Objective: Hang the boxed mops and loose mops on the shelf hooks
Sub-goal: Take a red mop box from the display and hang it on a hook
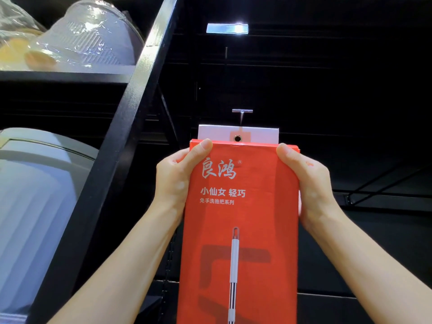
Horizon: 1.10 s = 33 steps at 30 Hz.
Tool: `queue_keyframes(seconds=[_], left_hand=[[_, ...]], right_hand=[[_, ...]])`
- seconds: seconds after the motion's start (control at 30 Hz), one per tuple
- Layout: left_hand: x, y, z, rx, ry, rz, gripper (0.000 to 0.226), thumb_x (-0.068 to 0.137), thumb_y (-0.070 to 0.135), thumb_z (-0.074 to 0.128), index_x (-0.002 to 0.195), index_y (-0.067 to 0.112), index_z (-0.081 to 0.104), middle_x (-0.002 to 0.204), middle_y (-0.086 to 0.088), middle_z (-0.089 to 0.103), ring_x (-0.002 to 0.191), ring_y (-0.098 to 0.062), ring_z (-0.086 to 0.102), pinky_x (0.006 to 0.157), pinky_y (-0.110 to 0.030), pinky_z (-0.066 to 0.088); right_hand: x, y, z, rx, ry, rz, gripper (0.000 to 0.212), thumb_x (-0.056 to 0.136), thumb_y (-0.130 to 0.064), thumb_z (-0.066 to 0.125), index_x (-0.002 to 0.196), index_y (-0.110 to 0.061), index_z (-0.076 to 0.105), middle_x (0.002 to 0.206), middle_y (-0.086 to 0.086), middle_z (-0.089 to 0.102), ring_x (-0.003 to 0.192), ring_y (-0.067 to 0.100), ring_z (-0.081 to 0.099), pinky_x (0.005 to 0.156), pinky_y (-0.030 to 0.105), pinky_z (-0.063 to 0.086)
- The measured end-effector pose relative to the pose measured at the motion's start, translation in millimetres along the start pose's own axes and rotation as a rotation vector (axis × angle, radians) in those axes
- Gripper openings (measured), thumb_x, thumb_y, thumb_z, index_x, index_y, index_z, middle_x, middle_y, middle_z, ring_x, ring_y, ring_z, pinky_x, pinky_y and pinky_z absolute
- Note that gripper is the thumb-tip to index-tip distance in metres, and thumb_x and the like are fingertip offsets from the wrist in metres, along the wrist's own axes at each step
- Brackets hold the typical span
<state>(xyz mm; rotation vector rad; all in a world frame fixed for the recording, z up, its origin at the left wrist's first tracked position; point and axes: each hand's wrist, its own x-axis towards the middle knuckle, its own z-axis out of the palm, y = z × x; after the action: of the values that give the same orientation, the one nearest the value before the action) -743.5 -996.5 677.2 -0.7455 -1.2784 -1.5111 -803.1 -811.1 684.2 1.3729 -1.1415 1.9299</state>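
The left hand (174, 176) and right hand (308, 181) grip the red mop box (240, 218) by its top sides; it looks stiff, long, maybe heavy. Its hanging hole (237, 138) sits just under the shelf hook (242, 113); hold it near the top.

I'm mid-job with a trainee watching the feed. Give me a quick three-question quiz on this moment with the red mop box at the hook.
1. True or false: the left hand and right hand each hold a side edge of the red mop box near its top.
2. Multiple choice: the hanging hole in the box's white tab sits A) above the metal hook, B) below the hook, C) behind the left thumb.
3. Fill in: left of the black upright post, the upper shelf carries items wrapped in clear ____.

Key: 1 true; 2 B; 3 plastic.
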Motion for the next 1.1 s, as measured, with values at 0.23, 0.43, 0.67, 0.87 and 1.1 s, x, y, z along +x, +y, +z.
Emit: queue_keyframes(seconds=[0.23, 0.43, 0.67, 0.87, 1.1], left_hand=[[8, -1, 3, -0.038, -0.027, 0.033, 0.044, 0.049, 0.051, 0.082, 0.073, 0.015, 0.076, 0.077, -0.011, 0.075, 0.067, -0.025, 0.071, 0.065, -0.037, 0.057], [9, -3, 2, -0.045, -0.027, 0.038, 0.043, 0.049, 0.049, 0.079, 0.075, 0.015, 0.076, 0.079, -0.013, 0.075, 0.068, -0.025, 0.072, 0.068, -0.038, 0.059], [12, -4, 3, -0.047, -0.047, 0.038, 0.046, 0.050, 0.049, 0.079, 0.077, 0.012, 0.077, 0.081, -0.016, 0.075, 0.070, -0.028, 0.072, 0.070, -0.039, 0.060], [12, -7, 4, -0.026, -0.053, 0.026, 0.046, 0.052, 0.049, 0.078, 0.077, 0.011, 0.077, 0.081, -0.017, 0.075, 0.070, -0.028, 0.072, 0.070, -0.040, 0.060], [14, -11, 3, -0.021, -0.047, 0.000, 0.048, 0.051, 0.049, 0.078, 0.077, 0.008, 0.077, 0.080, -0.017, 0.075, 0.066, -0.027, 0.072, 0.064, -0.035, 0.061]], right_hand=[[7, 2, -1, 0.037, -0.001, -0.020, 0.026, 0.067, -0.038, 0.075, 0.077, -0.013, 0.078, 0.073, 0.007, 0.075, 0.062, 0.019, 0.071, 0.054, 0.028, 0.055], [8, 6, 0, 0.025, 0.002, -0.030, 0.031, 0.066, -0.040, 0.075, 0.079, -0.012, 0.076, 0.073, 0.009, 0.074, 0.061, 0.020, 0.070, 0.052, 0.030, 0.055], [12, 8, -3, 0.017, -0.009, -0.024, 0.032, 0.069, -0.040, 0.072, 0.082, -0.011, 0.075, 0.075, 0.009, 0.072, 0.062, 0.020, 0.067, 0.057, 0.033, 0.057], [12, 12, -5, -0.009, -0.004, -0.003, 0.036, 0.064, -0.043, 0.075, 0.078, -0.010, 0.074, 0.074, 0.011, 0.070, 0.062, 0.022, 0.065, 0.061, 0.035, 0.055], [15, 15, -7, -0.016, 0.002, 0.032, 0.031, 0.067, -0.041, 0.071, 0.075, -0.011, 0.075, 0.072, 0.009, 0.072, 0.060, 0.021, 0.067, 0.057, 0.032, 0.057]])
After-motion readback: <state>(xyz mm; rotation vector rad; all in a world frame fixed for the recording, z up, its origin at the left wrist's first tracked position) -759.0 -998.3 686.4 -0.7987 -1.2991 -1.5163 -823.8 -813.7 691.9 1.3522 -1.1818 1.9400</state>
